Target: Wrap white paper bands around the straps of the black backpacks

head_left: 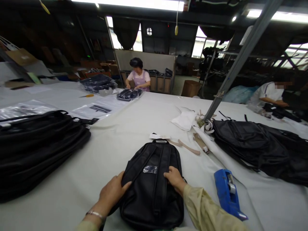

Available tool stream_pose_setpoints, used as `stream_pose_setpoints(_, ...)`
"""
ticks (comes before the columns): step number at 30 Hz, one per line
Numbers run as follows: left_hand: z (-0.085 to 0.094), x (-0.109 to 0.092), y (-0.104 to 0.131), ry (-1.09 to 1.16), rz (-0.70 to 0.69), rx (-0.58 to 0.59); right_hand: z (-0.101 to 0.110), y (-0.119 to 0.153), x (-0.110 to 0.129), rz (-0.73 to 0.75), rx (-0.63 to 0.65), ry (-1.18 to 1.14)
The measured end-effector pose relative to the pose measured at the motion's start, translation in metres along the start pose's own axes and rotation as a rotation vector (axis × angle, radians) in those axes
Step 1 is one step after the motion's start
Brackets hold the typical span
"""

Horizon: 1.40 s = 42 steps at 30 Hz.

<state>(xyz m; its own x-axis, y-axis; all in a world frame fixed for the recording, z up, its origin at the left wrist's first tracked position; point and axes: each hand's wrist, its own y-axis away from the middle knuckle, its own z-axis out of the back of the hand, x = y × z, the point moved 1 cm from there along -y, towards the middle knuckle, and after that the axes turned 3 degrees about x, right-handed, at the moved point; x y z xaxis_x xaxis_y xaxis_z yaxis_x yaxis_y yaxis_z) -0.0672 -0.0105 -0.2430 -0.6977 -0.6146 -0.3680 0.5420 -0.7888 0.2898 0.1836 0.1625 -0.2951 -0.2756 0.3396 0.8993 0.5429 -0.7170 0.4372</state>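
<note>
A black backpack [144, 199] lies on the white-covered table in front of me, its shoulder straps facing up and its top handle pointing away. My left hand [115, 191] grips its left edge by the strap, thumb on top and the other fingers mostly hidden. On the other side, my right hand [175, 178] has its fingers closed at the right shoulder strap [163, 173]. Between the straps sits a small shiny clear patch [150, 169]. A white tag [159, 136] lies at the top handle.
Stacked black backpacks [36, 147] lie at left, more black bags [255, 144] at right. A blue tape dispenser [227, 192] stands near my right arm. Beige strips [190, 149] and a grey post [226, 83] are beyond. A co-worker [139, 78] handles a wrapped bag [130, 94] across the table.
</note>
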Motion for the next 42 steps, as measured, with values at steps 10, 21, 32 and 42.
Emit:
stream_pose_setpoints(10, 0.045, 0.005, -0.086, -0.041, -0.204, 0.301, 0.112, -0.033, 0.024, 0.152, -0.004, 0.793)
stream_pose_setpoints(21, -0.036, -0.09, -0.26, 0.008, -0.412, 0.061, 0.092, -0.184, 0.042, 0.186, -0.206, 0.716)
stream_pose_setpoints(32, -0.026, -0.078, -0.271, 0.136, -0.376, 0.174, 0.097, -0.199, 0.06, 0.268, 0.023, 0.771)
stream_pose_setpoints(42, 0.007, -0.103, -0.246, 0.203, -0.762, 0.135, 0.092, -0.185, 0.079, 0.538, 0.124, 0.65)
